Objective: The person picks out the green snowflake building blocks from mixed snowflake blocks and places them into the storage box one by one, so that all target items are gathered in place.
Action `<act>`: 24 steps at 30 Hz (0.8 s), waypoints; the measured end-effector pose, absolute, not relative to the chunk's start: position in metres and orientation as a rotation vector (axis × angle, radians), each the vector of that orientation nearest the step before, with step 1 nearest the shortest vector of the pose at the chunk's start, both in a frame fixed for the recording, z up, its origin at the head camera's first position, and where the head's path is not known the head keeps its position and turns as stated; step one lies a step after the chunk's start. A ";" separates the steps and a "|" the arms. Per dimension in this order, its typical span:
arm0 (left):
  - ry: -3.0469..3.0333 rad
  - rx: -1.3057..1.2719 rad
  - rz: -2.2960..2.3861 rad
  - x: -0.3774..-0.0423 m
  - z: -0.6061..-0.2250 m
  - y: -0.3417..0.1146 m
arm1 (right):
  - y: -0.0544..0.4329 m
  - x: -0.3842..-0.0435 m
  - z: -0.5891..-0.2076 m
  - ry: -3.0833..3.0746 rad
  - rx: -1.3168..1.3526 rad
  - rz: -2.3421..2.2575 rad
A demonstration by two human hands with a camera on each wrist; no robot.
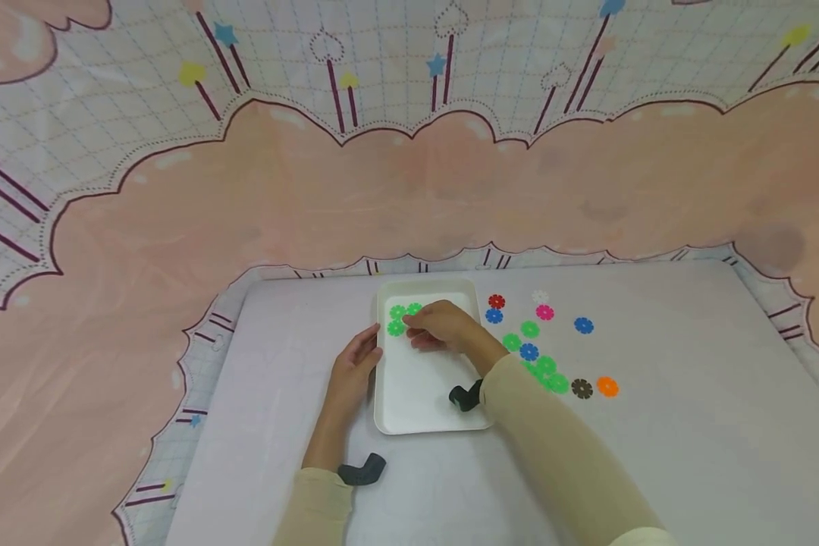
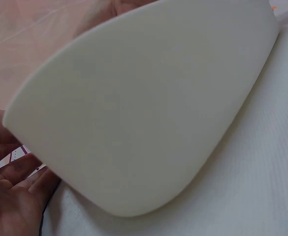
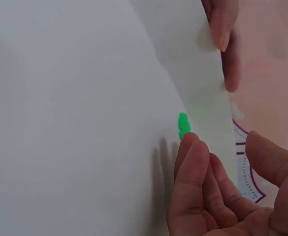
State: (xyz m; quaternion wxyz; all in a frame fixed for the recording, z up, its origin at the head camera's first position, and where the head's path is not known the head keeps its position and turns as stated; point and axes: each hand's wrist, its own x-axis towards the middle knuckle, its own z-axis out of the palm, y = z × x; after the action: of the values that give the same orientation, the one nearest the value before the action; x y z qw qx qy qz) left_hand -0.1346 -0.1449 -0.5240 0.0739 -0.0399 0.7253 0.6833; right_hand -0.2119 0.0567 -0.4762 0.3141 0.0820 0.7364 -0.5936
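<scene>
A white rectangular tray [image 1: 430, 409] lies on the table. Green notched plastic discs [image 1: 396, 327] lie flat near its far left corner. Over them is my right hand [image 1: 444, 326]; in the right wrist view its thumb stands apart from the fingers [image 3: 190, 172], and no disc shows between them. One green disc [image 3: 183, 124] appears just beyond those fingertips. My left hand [image 1: 355, 371] rests along the tray's left side, fingertips and thumb touching the outside of the rim. In the left wrist view the tray wall [image 2: 134, 113] covers part of the scene.
Right of the tray lie loose notched discs: a red one [image 1: 496, 302], a pink one [image 1: 544, 312], a brown one [image 1: 582, 388], an orange one [image 1: 607, 387], plus several blue and green. A white cloth [image 1: 689, 455] covers the table; a patterned curtain [image 1: 382, 189] hangs behind.
</scene>
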 end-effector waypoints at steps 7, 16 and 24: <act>2.186 -0.123 2.038 -0.133 -0.524 -0.145 | 0.078 -0.209 -0.453 2.016 0.040 -1.497; 2.180 -0.122 2.061 -0.134 -0.524 -0.146 | 0.118 -0.199 -0.424 2.104 -0.089 -1.404; 2.165 -0.095 2.085 -0.135 -0.526 -0.148 | 0.160 -0.188 -0.423 2.266 -0.087 -1.286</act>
State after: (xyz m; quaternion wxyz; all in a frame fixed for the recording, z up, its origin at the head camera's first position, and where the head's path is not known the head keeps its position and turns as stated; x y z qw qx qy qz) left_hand -0.1346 -0.1477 -0.5256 0.0669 -0.0316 0.7183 0.6918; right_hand -0.1881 0.1598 -0.4231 0.2641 -0.0323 0.8385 -0.4756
